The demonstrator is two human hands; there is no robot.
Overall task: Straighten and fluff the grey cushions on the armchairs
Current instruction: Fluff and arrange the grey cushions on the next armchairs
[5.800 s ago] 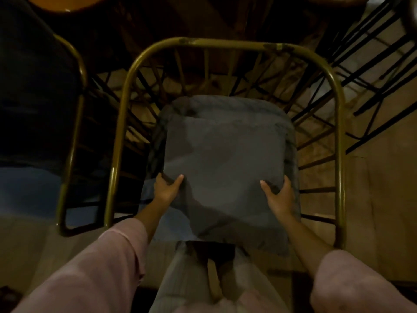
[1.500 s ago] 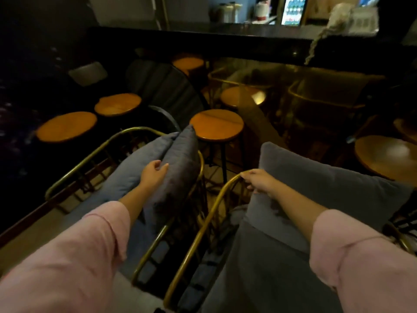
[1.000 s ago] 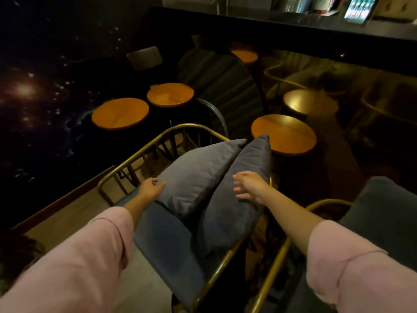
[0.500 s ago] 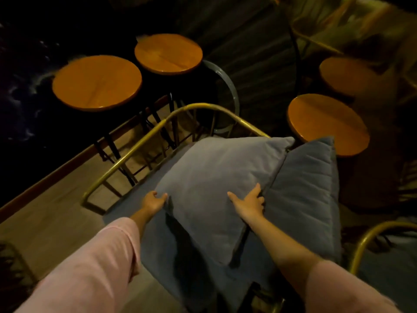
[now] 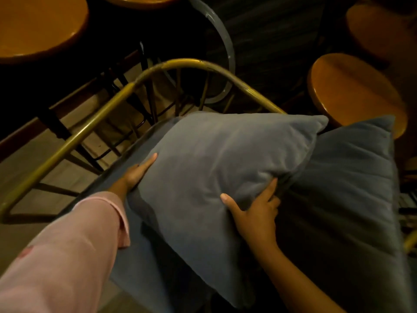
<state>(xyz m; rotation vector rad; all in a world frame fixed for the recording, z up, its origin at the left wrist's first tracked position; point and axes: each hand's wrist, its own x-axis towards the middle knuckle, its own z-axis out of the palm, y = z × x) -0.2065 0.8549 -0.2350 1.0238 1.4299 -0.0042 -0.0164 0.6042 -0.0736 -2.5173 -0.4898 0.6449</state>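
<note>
A grey cushion (image 5: 216, 168) lies tilted on the seat of a gold-framed armchair (image 5: 94, 129). My left hand (image 5: 135, 172) presses against its left edge, fingers flat on the fabric. On its right edge, my right hand (image 5: 255, 213) grips it with the thumb on top and the fingers tucked under the side. A second grey cushion (image 5: 352, 190) leans behind and to the right, partly covered by the first. Both of my arms wear pink sleeves.
Round wooden stools stand close around the chair: one (image 5: 33, 26) at the upper left, one (image 5: 352, 93) at the right, another (image 5: 379, 30) at the top right. The chair's dark spindles and the tiled floor (image 5: 31, 154) show on the left.
My view has dropped closer to the chair. Both hands have closed in on the front cushion's sides; the right hand has taken a grip on its right edge.
</note>
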